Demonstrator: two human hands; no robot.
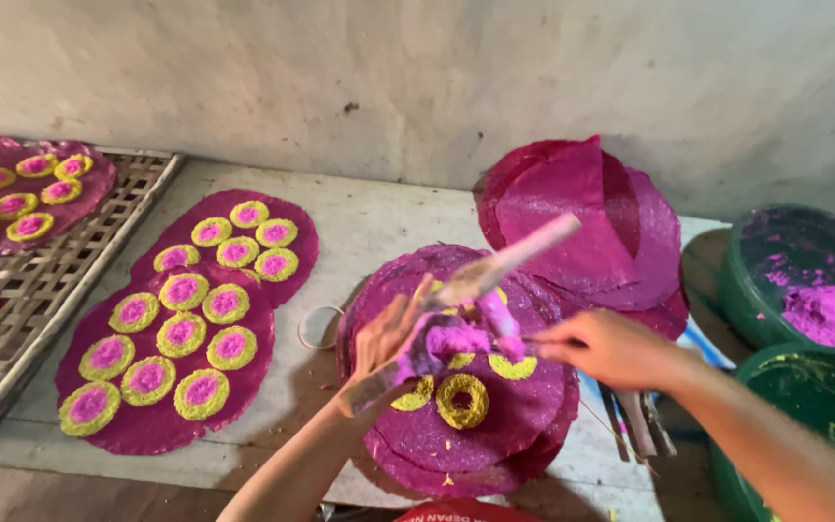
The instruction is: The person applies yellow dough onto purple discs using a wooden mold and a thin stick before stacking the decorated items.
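Note:
My left hand (388,340) grips a flat stick-like spatula (504,259) smeared with pink paste, held slanting over a stack of round magenta sheets (524,406). My right hand (603,346) pinches at a lump of pink paste (456,340) near the stick's lower part. On the top sheet lie yellow rings (462,399), one whole and others partly hidden under my hands.
Two finished magenta sheets (168,358) with several yellow-and-pink rounds lie to the left. A woven bamboo tray (12,300) holds another. More magenta sheets (582,208) lean at the back. Green tubs (804,290) with pink paste stand right. A white ring (317,327) lies on the board.

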